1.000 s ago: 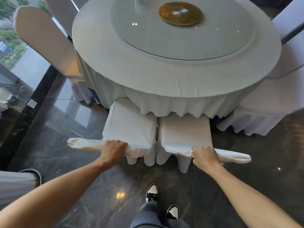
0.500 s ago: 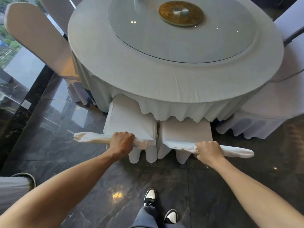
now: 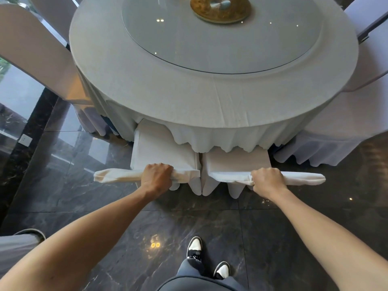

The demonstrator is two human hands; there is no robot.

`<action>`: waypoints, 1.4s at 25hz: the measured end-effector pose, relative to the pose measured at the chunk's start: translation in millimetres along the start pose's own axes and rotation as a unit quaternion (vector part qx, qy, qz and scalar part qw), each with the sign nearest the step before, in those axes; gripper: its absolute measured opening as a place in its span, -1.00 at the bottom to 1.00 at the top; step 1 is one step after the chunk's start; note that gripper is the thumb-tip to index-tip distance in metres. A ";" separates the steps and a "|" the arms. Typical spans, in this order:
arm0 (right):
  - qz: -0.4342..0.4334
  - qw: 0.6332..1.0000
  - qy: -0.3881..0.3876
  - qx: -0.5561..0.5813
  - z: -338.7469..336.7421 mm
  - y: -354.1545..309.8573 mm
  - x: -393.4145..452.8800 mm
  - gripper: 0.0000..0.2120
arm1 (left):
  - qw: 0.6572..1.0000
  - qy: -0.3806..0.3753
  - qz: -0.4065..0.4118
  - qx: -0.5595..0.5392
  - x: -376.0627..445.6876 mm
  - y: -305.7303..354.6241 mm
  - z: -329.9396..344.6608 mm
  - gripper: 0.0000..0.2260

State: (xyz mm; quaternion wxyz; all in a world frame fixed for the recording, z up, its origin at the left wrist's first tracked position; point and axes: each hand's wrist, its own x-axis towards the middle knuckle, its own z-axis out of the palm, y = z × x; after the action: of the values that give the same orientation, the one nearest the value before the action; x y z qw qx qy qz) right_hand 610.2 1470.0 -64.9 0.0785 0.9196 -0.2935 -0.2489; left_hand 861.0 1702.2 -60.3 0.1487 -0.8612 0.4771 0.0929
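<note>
Two white-covered chairs stand side by side, their seats partly under the round table (image 3: 210, 101). My left hand (image 3: 156, 177) grips the top of the left chair's (image 3: 161, 150) backrest. My right hand (image 3: 267, 179) grips the top of the right chair's (image 3: 237, 162) backrest. Both backrest tops show as narrow white bars pointing outward from my fists. The tablecloth's hem hangs over the front of both seats.
A glass turntable (image 3: 220, 38) with a gold centre disc (image 3: 220, 9) lies on the table. More covered chairs stand at the left (image 3: 35, 55) and right (image 3: 344, 122). The floor is dark polished stone (image 3: 126, 217). My shoes (image 3: 194, 246) are below.
Both chairs have slid further in under the table, with my hands still holding their backrests. The view has moved closer to the table.
</note>
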 end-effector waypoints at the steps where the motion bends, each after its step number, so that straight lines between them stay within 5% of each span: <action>1: 0.003 1.000 0.002 0.001 -1.0 -1.1 2.4 -0.83 | 1.000 0.002 -0.002 -0.003 0.0 -0.2 -0.2 -0.90; 16: -0.076 0.993 0.011 0.093 6.0 25.5 -1.8 -0.74 | 0.997 -0.072 0.006 -0.006 15.4 21.0 -13.1 -0.84; 21: -0.072 0.951 -0.109 0.279 1.1 81.6 -5.8 -0.48 | 0.980 -0.183 0.068 -0.025 44.7 85.3 -51.0 -0.75; 24: -0.085 0.913 -0.175 0.357 7.6 141.7 -11.9 -0.40 | 0.962 -0.221 0.070 -0.144 85.4 160.5 -74.0 -0.68; 28: -0.090 0.889 -0.217 0.392 37.4 257.3 -7.4 -0.57 | 0.951 -0.175 0.147 -0.208 131.6 284.6 -110.3 -0.62; 32: -0.035 0.919 -0.215 0.328 65.4 397.2 -8.1 -0.60 | 0.948 -0.214 0.165 -0.167 164.7 403.9 -157.1 -0.52; 35: 0.000 0.941 -0.170 0.292 81.0 495.5 -10.1 -0.58 | 0.964 -0.169 0.139 -0.148 192.5 483.9 -193.6 -0.53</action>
State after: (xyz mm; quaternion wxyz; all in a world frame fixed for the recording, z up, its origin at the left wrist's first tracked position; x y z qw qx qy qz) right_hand 314.1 1072.0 13.3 -0.2447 0.8461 -0.3620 -0.3053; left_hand 555.0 1240.4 -17.6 0.0839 -0.7702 0.5412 0.3267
